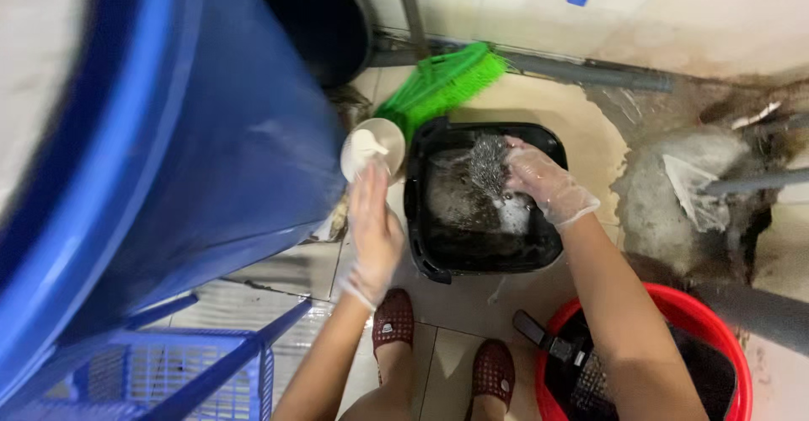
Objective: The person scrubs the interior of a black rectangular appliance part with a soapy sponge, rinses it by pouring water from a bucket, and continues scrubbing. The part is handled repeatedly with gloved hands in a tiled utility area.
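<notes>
Plastic dominates: we see a huge smooth blue barrel (168,151), then a round red bucket (716,337), then a blue latticed crate (168,379). On the wet tiled floor (472,311) sits a square black air-fryer basket (484,198), sudsy inside. Our right hand (543,181), in a thin clear glove, clutches a wiry steel scourer (487,164) inside it. Our gloved left hand (372,227) grips a small white scoop (366,150) beside the basket.

The floor (472,320) is pale tile, wet and stained dark at the far right. A large blue barrel (168,151) fills the left, with a blue plastic crate (168,370) near it. A grey pipe (590,74) runs along the far wall (716,16).
</notes>
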